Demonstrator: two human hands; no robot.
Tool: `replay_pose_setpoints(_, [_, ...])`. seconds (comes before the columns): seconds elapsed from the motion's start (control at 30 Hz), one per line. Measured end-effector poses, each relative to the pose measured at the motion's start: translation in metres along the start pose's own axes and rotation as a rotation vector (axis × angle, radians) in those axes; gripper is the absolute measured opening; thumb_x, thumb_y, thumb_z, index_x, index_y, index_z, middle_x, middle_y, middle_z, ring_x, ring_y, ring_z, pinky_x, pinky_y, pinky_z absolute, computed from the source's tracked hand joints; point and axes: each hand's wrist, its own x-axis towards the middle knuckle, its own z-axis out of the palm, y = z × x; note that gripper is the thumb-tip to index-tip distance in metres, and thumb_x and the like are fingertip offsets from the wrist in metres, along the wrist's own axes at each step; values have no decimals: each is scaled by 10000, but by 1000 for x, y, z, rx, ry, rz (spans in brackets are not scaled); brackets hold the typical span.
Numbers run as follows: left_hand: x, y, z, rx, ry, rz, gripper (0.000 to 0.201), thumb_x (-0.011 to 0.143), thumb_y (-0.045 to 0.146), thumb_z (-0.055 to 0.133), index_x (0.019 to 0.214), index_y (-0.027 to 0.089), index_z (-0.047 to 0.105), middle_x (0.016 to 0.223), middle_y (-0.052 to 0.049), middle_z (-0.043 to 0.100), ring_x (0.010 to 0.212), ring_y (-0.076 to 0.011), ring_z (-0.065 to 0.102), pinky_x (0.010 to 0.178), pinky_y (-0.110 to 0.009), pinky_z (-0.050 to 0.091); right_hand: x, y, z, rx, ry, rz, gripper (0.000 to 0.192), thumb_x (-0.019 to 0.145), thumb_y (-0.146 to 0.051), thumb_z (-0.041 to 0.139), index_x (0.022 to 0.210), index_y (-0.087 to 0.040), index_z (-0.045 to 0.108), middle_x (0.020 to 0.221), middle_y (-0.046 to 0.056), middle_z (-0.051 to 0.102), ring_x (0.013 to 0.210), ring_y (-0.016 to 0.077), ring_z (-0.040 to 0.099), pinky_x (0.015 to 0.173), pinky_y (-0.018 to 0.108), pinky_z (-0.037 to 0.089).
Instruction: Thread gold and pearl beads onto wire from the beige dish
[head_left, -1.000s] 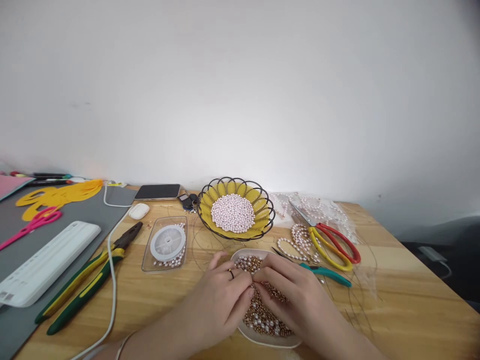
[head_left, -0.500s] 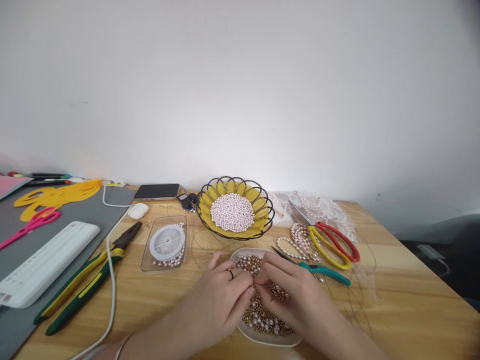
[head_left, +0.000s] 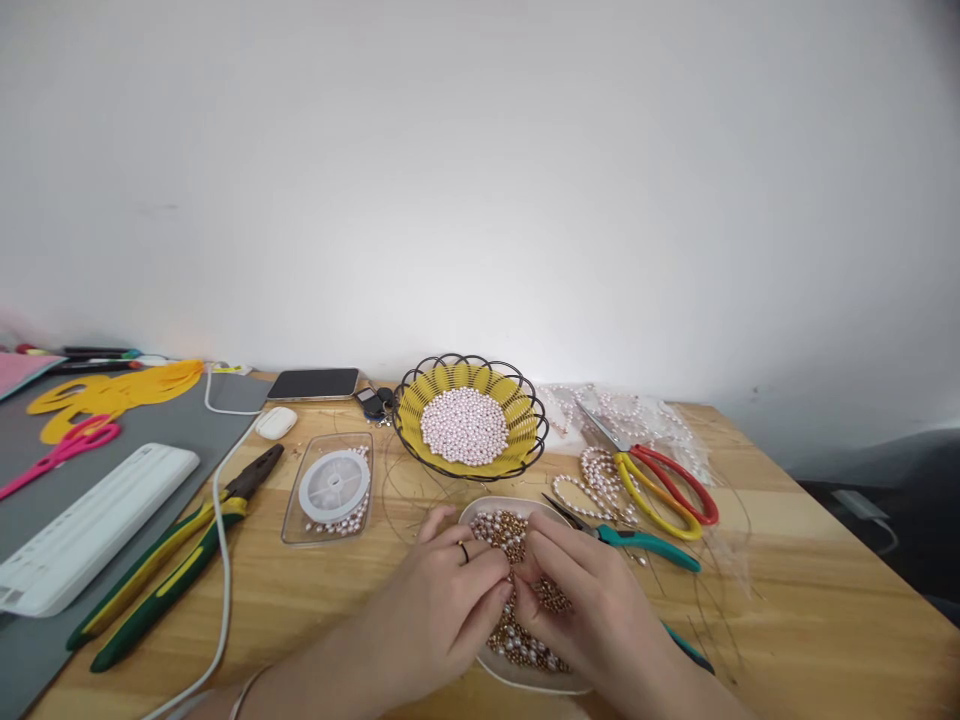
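Observation:
Over a white dish (head_left: 525,683) of brown and pearly beads (head_left: 517,640), my two hands meet with fingertips close together. My left hand (head_left: 450,590), with a dark ring on one finger, is closed in a pinch at the dish's left side. Opposite it, my right hand (head_left: 581,600) also pinches, its thumb and forefinger nearly touching the left fingertips. Whatever lies between the fingers is too small to make out. Part of the dish is hidden under both hands. Teal-handled pliers (head_left: 649,546) lie just beyond the right hand, one handle partly covered by it.
Behind the dish stands a yellow basket (head_left: 517,425) of pale pink beads. Red-and-yellow scissors (head_left: 667,490) and bead strands (head_left: 596,485) lie right. Leftward are a clear box with a spool (head_left: 334,487), large pliers (head_left: 180,550), a white cable (head_left: 225,560) and a phone (head_left: 313,383).
My right hand has shifted slightly, and the lower teal handle now shows beside my right wrist. Both hands stay pinched over the dish.

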Motion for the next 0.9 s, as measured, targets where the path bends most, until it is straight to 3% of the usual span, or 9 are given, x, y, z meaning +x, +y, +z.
replay_pose_setpoints(0.2, [0, -5, 2, 26, 15, -28, 228, 1000, 162, 389, 822, 201, 527, 754, -24, 628, 793, -225, 612, 1000, -506, 420, 2, 2, -6, 98, -102, 31, 201, 908, -44, 471, 827, -220, 520, 747, 10, 591, 663, 156, 574, 567, 248, 439])
replay_pose_setpoints(0.43, [0, -5, 1, 58, 52, -56, 222, 1010, 155, 414, 851, 205, 561, 785, -28, 681, 811, -245, 630, 1008, -558, 410, 1, 7, -8, 62, -122, -27, 177, 1017, -106, 487, 966, -201, 626, 817, 43, 653, 708, 183, 604, 619, 286, 471])
replay_pose_setpoints(0.7, [-1, -4, 3, 44, 64, -48, 229, 989, 154, 421, 797, 199, 539, 732, -10, 653, 781, -228, 621, 1020, -563, 395, 3, 6, -9, 79, -116, -5, 222, 954, -65, 496, 806, -199, 594, 750, 23, 596, 675, 164, 574, 581, 260, 442])
replay_pose_setpoints(0.9, [0, -5, 3, -5, 77, -3, 223, 992, 161, 416, 815, 200, 546, 745, 2, 639, 774, -203, 609, 1026, -493, 386, 3, 7, -6, 115, -53, -4, 219, 886, -30, 510, 755, -204, 533, 698, 0, 553, 647, 143, 536, 559, 236, 407])
